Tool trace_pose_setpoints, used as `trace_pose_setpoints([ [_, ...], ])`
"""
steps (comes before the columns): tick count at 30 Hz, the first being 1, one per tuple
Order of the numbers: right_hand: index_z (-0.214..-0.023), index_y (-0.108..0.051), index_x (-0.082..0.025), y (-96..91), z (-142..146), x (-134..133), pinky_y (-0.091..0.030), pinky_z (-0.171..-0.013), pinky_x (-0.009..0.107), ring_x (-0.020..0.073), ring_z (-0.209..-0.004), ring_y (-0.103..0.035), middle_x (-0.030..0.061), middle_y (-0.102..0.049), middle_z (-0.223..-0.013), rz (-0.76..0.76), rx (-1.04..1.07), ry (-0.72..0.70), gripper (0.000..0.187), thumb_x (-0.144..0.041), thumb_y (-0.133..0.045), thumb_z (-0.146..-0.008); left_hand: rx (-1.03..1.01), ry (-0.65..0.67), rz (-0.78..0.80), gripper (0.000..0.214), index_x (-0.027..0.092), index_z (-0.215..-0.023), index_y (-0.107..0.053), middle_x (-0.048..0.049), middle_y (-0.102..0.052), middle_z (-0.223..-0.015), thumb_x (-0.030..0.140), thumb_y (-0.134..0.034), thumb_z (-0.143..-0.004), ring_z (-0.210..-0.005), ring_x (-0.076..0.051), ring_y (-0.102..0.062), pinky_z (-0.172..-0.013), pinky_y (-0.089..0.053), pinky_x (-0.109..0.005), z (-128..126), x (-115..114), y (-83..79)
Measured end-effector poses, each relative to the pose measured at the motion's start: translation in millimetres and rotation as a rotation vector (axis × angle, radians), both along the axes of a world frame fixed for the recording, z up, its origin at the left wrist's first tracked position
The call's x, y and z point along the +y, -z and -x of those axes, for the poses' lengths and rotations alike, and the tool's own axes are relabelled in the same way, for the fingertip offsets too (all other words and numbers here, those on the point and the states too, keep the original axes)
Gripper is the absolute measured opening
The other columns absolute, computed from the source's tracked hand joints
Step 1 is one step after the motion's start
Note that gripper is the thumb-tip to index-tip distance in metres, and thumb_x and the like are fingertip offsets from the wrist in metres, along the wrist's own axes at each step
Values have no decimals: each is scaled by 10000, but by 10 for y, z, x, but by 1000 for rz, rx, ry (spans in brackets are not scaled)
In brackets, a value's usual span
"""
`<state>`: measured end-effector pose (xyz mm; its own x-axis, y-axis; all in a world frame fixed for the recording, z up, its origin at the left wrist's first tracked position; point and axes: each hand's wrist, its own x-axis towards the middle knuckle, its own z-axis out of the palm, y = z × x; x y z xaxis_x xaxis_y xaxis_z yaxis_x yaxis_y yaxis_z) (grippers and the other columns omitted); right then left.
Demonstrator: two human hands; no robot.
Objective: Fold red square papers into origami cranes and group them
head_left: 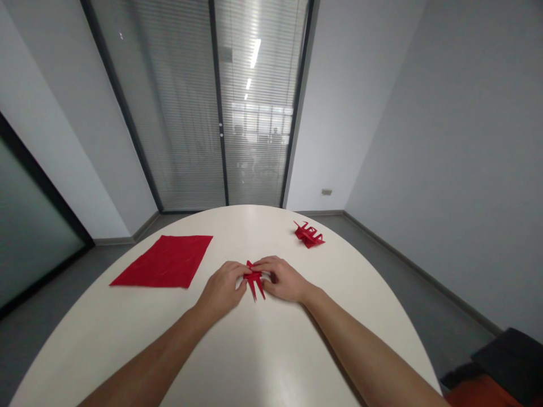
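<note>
A small folded red paper figure [255, 276] lies at the middle of the table, with two narrow points toward me and a short tip on the far side. My left hand [224, 287] grips its left side between thumb and fingers. From the right, my right hand [283, 278] has its fingers closed on the figure's other side, the fingertips over its upper part. Both hands rest low at the tabletop. The fingers partly cover the figure's middle, so its exact folds are hidden.
A flat red sheet [165, 262] lies on the left of the round white table [237, 350]. Several folded red paper pieces [309, 234] sit in a cluster at the far right. A black and orange object [500, 367], perhaps a chair, stands beyond the table's right edge.
</note>
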<state>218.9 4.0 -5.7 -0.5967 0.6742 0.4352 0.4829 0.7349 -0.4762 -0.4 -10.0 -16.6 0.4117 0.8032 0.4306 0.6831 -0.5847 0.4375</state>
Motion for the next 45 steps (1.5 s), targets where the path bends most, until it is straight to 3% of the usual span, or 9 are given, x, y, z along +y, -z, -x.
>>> trace_pose_setpoints([
  [12, -1183, -715, -215, 9, 2, 12, -469, -972, 353, 220, -1018, -671, 59, -749, -1107, 31, 49, 4, 432, -98, -610, -781, -81, -28, 15, 260, 233, -1059, -725, -58, -741, -1057, 124, -594, -863, -1028, -229, -661, -936, -534, -385, 6, 27, 15],
  [18, -1127, -733, -216, 4, 5, 6, -473, -889, 314, 191, -923, -664, 44, -758, -1015, 75, 40, 84, 282, -177, -631, -867, -92, -32, 28, 241, 235, -1060, -725, -51, -744, -1042, 152, -574, -892, -1020, -226, -668, -931, -535, -380, -2, 29, 9],
  [23, -1125, -734, -225, -30, -2, -5, -469, -871, 307, 196, -950, -657, 51, -758, -1021, 95, 43, 113, 229, -235, -591, -946, -82, -41, -12, 231, 236, -1061, -718, -47, -742, -1042, 181, -570, -892, -1004, -223, -672, -910, -539, -370, -35, -9, -47],
  [30, -996, -737, -205, -64, 6, -23, -456, -751, 293, 182, -824, -626, 52, -722, -894, 101, 39, 218, 204, -294, -554, -985, -68, -99, -39, 188, 216, -1059, -688, -53, -738, -1030, 258, -624, -888, -953, -225, -681, -860, -538, -360, -47, -31, -79],
  [40, -969, -708, -201, -61, 94, -42, -478, -817, 297, 178, -867, -647, 33, -734, -934, 173, 314, 161, 158, -284, -574, -963, -181, -79, -138, 142, 207, -1009, -665, -46, -717, -957, 258, -548, -947, -922, -208, -663, -840, -520, -345, -69, -16, -96],
  [45, -1007, -705, -201, -52, 122, -38, -491, -759, 288, 169, -823, -642, 33, -730, -910, 209, 398, 188, 187, -328, -576, -961, -222, -63, -149, 211, 211, -1100, -653, -57, -690, -1012, 250, -482, -983, -978, -203, -636, -877, -503, -345, -73, -43, -132],
])
